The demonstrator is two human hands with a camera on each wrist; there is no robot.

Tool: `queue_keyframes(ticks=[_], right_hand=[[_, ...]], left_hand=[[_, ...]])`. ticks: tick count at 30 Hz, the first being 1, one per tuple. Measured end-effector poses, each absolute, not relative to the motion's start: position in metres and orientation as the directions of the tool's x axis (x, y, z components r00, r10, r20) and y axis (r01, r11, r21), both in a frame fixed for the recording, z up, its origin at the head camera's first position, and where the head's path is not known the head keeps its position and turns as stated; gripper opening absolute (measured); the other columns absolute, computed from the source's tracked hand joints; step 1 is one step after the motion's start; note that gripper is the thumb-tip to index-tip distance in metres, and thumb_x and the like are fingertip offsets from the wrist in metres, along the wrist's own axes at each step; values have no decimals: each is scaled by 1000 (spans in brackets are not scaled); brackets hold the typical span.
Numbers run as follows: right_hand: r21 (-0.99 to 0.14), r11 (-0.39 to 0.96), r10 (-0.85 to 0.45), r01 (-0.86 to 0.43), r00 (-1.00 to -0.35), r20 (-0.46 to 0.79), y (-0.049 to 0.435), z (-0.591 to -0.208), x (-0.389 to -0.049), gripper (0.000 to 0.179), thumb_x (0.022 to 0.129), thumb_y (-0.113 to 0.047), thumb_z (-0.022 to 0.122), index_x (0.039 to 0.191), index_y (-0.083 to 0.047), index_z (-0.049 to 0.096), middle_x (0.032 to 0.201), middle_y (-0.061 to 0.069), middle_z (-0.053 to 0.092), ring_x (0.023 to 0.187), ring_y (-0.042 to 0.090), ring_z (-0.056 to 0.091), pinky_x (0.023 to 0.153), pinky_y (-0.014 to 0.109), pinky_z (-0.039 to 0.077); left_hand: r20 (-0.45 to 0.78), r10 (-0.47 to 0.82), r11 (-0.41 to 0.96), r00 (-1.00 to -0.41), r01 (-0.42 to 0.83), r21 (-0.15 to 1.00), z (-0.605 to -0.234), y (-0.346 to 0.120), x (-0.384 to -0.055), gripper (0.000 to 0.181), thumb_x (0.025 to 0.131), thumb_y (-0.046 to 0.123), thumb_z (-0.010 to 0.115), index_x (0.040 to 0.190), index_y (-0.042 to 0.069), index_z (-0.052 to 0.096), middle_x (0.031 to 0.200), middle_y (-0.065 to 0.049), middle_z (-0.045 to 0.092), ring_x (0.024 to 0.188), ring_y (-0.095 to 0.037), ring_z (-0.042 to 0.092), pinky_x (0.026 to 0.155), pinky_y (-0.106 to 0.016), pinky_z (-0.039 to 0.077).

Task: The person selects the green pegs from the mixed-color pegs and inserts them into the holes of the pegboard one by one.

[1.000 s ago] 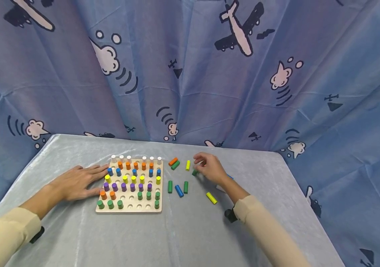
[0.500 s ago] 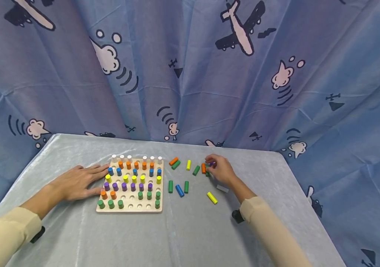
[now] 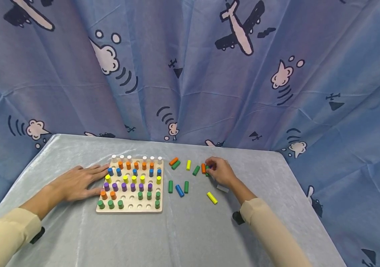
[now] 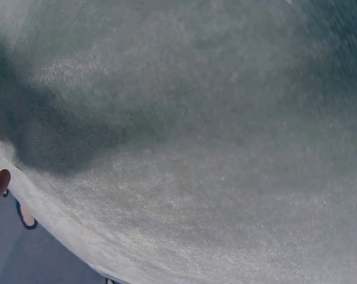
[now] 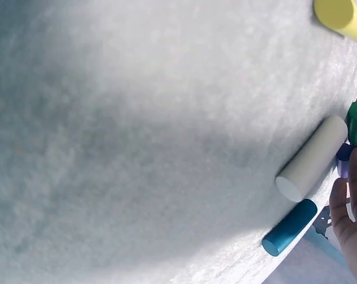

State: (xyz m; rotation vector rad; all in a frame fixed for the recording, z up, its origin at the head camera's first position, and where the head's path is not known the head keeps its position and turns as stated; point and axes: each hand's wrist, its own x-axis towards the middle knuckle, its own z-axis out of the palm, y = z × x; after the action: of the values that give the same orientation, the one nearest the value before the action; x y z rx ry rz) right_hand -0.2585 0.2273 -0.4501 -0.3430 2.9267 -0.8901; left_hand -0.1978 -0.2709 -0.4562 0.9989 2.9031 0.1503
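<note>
At the left side of a pale wooden pegboard (image 3: 129, 212), my left hand (image 3: 76, 183) lies flat, its straight fingertips and thumb at the board's edge. Rows of white, orange, blue, yellow, purple and green pegs stand in the board, with some holes bare. To the right, my right hand (image 3: 222, 172) reaches down among loose pegs, its bent fingers pinching a purple peg (image 5: 343, 164) that they mostly hide in the head view. Close by its fingertips are a green peg (image 5: 356, 123) and an orange peg (image 3: 203, 168).
A white peg (image 5: 311, 158) and a blue peg (image 5: 289, 227) lie beside the right hand. Between hand and board, several green pegs, a blue peg (image 3: 179, 190) and yellow pegs (image 3: 211, 197) are scattered on the grey cloth. A patterned curtain (image 3: 190, 81) hangs behind the table.
My right hand has moved right, away from a green peg, to the purple peg, and its fingers have closed over it. The left hand has stayed at the board.
</note>
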Motion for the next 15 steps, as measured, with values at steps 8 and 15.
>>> queue_keyframes(ticks=[8, 15], right_hand=[[-555, 805, -230, -212, -973, 39, 225, -454, -256, 27, 89, 0, 72, 115, -4, 69, 106, 9, 71, 90, 21, 64, 84, 41, 54], [-538, 806, -249, -246, -966, 69, 224, -454, -253, 29, 87, 1, 74, 115, -5, 68, 105, 7, 70, 94, 22, 66, 85, 43, 54]], left_hand=[[-27, 621, 781, -784, 614, 114, -455, -271, -198, 73, 98, 58, 49, 148, 5, 46, 157, -14, 38, 135, -43, 45, 94, -63, 44], [-33, 616, 784, -787, 610, 116, -456, -271, -197, 73, 98, 57, 50, 148, 4, 45, 157, -14, 37, 135, -44, 44, 95, -64, 44]])
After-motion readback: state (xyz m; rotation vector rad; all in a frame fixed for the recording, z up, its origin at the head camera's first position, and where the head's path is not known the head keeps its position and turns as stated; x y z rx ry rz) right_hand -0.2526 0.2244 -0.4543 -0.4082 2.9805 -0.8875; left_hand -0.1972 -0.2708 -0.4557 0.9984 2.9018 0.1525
